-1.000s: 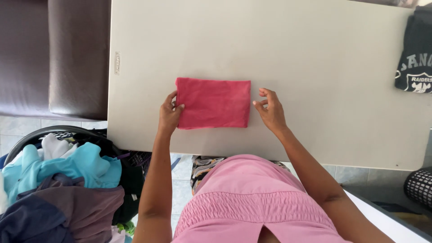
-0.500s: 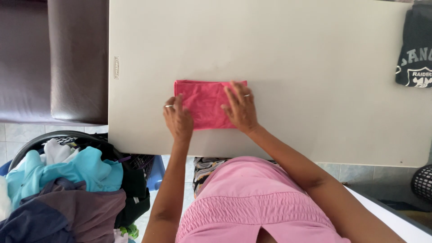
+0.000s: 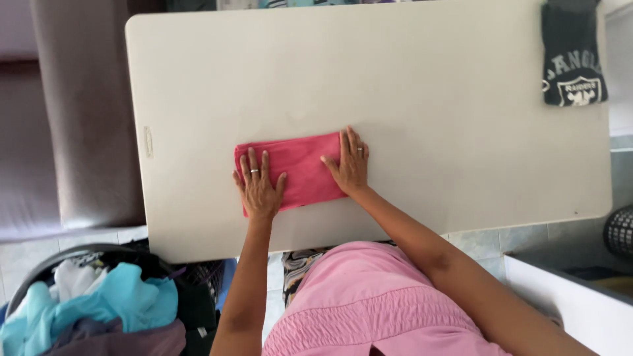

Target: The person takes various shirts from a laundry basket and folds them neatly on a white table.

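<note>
A folded pink-red cloth (image 3: 297,169) is laid flat on a pale rectangular table (image 3: 428,79), a little left of the table's middle and close to its near edge. The cloth forms a wide, short rectangle with its long side running from 9 to 3 o'clock, slightly tilted.

The left hand (image 3: 257,188) is pressed palm-down on the cloth's lower left corner — at about 8 o'clock of the cloth — with fingers spread and flat, gripping nothing; a ring is seen on one finger. The right hand (image 3: 351,165) is laid flat over the cloth's right end, at 3 o'clock, fingers extended toward 12 o'clock and open, also with a ring; nothing is clasped by it. Both forearms are stretched up from the bottom of the view, above a pink garment (image 3: 369,303) worn by the person.

At 2 o'clock from the cloth, well apart at the table's far right corner, a dark folded shirt (image 3: 571,56) with a pale printed emblem is set. At 8 o'clock, below the table's near left corner, a dark laundry basket (image 3: 105,254) is stood, filled with clothes — turquoise, white and dull purple pieces (image 3: 99,310). At 9 o'clock, beyond the table's left edge, a brown upholstered seat (image 3: 72,118) is seen.
</note>
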